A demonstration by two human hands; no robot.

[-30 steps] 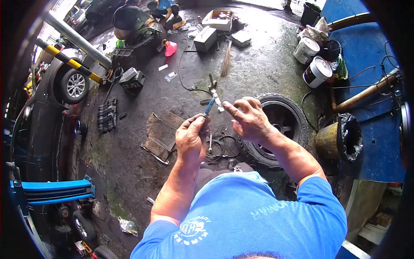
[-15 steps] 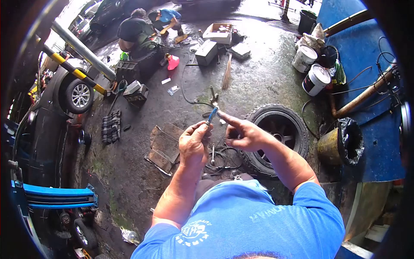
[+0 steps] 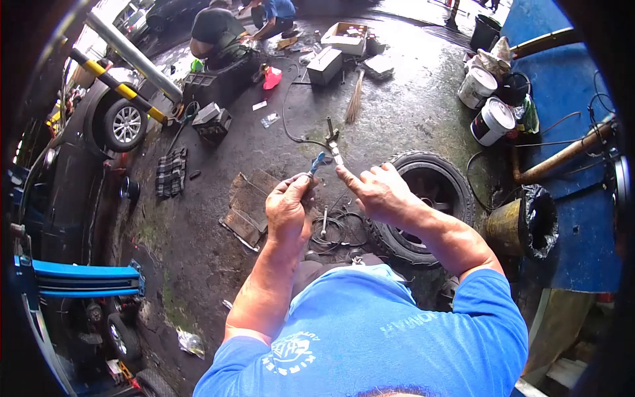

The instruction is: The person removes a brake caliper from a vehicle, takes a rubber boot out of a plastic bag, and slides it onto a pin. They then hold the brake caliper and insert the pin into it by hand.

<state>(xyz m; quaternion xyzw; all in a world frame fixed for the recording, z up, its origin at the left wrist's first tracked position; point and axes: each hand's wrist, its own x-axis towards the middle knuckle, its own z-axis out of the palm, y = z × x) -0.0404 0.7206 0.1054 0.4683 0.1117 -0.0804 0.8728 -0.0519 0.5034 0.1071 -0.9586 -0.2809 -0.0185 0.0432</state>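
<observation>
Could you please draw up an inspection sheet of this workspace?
Surface: dark, stained, hard floor, shiny in the background.
Job's things: slim blue-ended object, material unclear.
Clutter: flat brown cardboard-like sheet, long straw-coloured broom.
Hands: left hand pinches the slim blue-ended object; right hand extends its index finger, holding nothing visible.
Cables: thin black cables or hoses lie loose across the floor.
Surroundings: large black rubber tyre, dark car, other people.

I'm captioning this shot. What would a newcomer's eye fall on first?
The bright blue short-sleeved shirt fills the bottom centre. Above it, the left hand holds a small, slim, blue-ended object, with the right hand, index finger extended, close by. Past the right forearm, a large black rubber tyre lies on the dark floor.
</observation>
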